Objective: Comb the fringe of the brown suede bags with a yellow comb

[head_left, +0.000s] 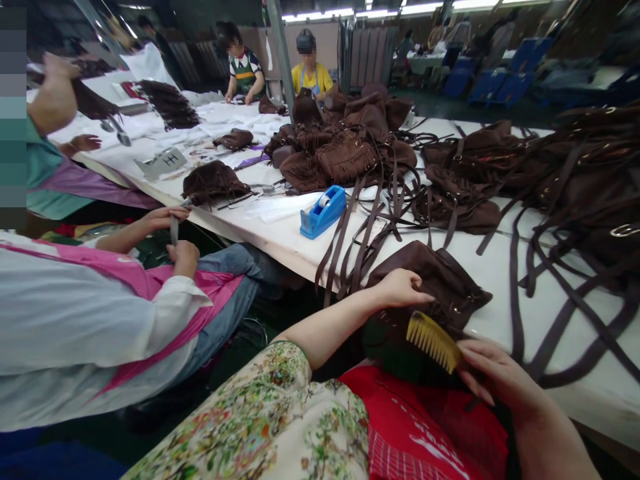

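A dark brown bag [420, 267] lies at the near edge of the white table, its lower part hanging toward my lap. On its upper side rests my left hand [404, 288], fingers closed at the brown material; exactly what they pinch is too small to make out. My right hand [483, 367] is shut on one end of a yellow wide-toothed comb [431, 339]. The comb's teeth point down and left, just below my left hand and in front of the bag.
On the white table [285, 250] stands a blue tape dispenser [323, 212]. Brown fringed bags [345, 160] are heaped behind it, with long straps [515, 287] trailing rightward. At the left sits a person in a pink apron [145, 280]; other people work farther back.
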A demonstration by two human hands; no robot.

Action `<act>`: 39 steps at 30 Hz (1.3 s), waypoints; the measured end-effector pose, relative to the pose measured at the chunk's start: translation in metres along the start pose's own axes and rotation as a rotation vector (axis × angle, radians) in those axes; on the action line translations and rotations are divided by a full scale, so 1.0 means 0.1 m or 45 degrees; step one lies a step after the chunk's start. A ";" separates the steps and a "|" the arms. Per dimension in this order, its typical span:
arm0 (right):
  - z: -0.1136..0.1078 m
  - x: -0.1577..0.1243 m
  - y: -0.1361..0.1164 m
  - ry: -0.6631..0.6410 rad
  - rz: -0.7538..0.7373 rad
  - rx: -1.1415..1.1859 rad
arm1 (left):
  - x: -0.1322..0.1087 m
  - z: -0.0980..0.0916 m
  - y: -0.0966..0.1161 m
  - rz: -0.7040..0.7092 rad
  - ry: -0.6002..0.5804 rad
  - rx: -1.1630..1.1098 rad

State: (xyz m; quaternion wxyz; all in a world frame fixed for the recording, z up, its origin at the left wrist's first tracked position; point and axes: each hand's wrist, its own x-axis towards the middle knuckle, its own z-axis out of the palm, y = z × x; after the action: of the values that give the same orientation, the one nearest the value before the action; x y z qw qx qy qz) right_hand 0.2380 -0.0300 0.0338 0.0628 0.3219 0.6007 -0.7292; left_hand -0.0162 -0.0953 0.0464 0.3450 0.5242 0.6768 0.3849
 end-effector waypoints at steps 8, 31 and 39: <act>0.01 0.11 -0.23 0.588 -0.360 -0.475 | -0.47 0.03 0.03 0.400 -0.075 0.457; -0.04 0.27 0.03 0.207 -0.230 -1.046 | 0.30 -0.28 -0.45 0.267 -0.355 0.382; 0.24 0.10 0.03 -0.030 -0.235 -0.976 | 0.33 -0.19 -0.53 0.318 -0.284 0.463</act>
State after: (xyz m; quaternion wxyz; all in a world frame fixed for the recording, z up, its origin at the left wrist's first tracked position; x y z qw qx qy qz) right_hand 0.2224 -0.0496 0.0274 0.1197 0.2113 0.8550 -0.4583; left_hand -0.0628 -0.0744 0.0062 0.2674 0.6965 0.6225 0.2363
